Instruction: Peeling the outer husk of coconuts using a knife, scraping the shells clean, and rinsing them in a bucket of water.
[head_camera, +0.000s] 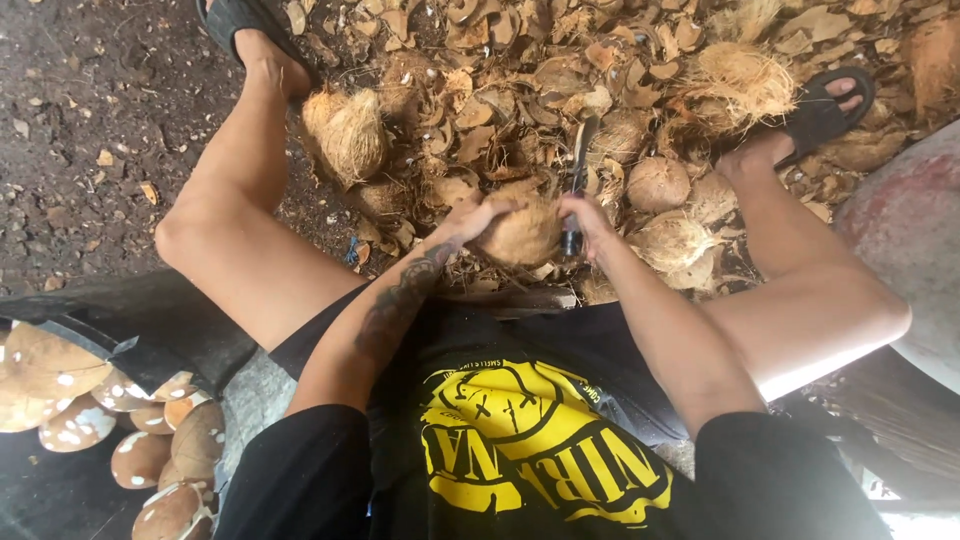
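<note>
No packages, labels, signs or screens show here. The nearest thing to any of these is the printed design on the black T-shirt (540, 440) at the bottom middle of the head view: a round yellow emblem with black marks, and a curved band of yellow lettering beside it (seen upside down from above, partly folded into the cloth). Nothing else in view carries print.
</note>
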